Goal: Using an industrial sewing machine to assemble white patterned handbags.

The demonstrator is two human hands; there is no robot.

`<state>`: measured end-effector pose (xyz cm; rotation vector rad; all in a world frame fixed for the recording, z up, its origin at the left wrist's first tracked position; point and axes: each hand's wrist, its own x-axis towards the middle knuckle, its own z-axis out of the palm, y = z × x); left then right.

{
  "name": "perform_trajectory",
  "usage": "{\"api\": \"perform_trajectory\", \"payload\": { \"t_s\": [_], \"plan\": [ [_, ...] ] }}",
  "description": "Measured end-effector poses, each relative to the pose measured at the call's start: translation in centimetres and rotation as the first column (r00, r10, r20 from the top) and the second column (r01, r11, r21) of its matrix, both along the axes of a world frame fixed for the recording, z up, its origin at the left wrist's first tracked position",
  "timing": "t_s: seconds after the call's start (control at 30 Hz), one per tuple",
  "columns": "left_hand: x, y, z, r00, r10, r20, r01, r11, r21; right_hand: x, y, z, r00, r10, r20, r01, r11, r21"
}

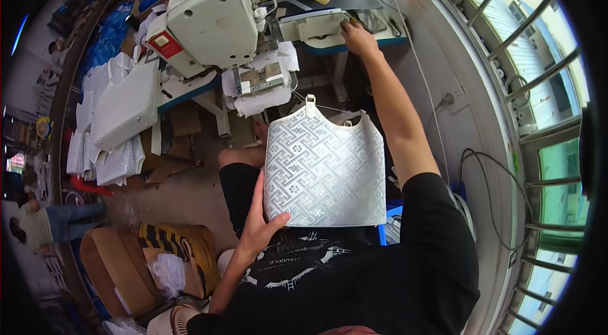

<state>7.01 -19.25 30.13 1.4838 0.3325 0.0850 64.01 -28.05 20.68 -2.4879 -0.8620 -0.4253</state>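
Note:
A silvery-white patterned handbag (326, 170) rests on my lap, its front panel toward me, with a small strap tab and metal ring at the top. My left hand (258, 228) grips its lower left edge, thumb on the front and the other fingers along the side. At the far right, my right hand (360, 39) reaches to the sewing table, fingers curled at a small dark and yellowish object beside a pale machine rail (320, 26). What those fingers hold is too small to make out.
A large white industrial sewing machine (212, 15) stands ahead, with a metal clamp plate (261, 78) jutting toward me. White bags (130, 107) are piled on the left. Cardboard boxes (117, 268) stand at lower left. A barred window and wall socket (448, 99) line the right.

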Motion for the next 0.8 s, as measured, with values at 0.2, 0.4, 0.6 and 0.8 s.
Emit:
{"api": "perform_trajectory", "payload": {
  "t_s": [0.2,0.4,0.6,0.8],
  "plan": [
    [0.6,0.0,-0.3,0.999,0.034,-0.018,-0.034,0.999,-0.008,2.0,1.9,0.4,0.985,-0.16,-0.071,0.143,0.969,-0.201],
    [0.9,0.7,0.1,1.0,-0.012,-0.027,0.013,0.999,0.049,0.9,-2.4,-0.9,0.838,0.041,-0.544,0.058,0.985,0.165],
    [1.3,0.7,-0.9,0.998,-0.033,-0.05,0.038,0.994,0.104,-14.8,-6.6,7.8,0.364,0.454,-0.813,-0.025,0.878,0.479],
    [0.7,0.6,-1.7,0.999,-0.025,-0.048,0.034,0.979,0.199,-20.7,-3.8,14.4,0.708,0.149,-0.69,-0.42,0.875,-0.242]
  ]
}}
